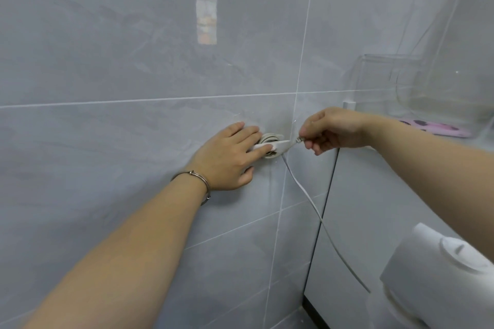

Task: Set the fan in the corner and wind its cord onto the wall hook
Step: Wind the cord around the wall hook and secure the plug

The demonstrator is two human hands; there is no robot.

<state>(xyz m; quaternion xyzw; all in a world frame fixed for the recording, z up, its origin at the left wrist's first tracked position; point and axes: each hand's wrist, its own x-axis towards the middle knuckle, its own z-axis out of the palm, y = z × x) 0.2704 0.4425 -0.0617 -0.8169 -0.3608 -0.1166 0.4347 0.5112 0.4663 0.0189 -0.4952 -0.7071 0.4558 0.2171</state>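
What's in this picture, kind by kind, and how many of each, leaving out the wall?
hands: 2, the left hand and the right hand
fan: 1
cord: 1
wall hook: 1
clear shelf: 1
pink thing on it: 1
bracelet: 1
Total: 8

Left hand (227, 156) pressed flat on thin white cord (302, 189) coiled round white plastic wall hook (281, 145), right hand (335, 129) pinched its metal plug, white rounded plastic fan (441, 275) stood lower right.
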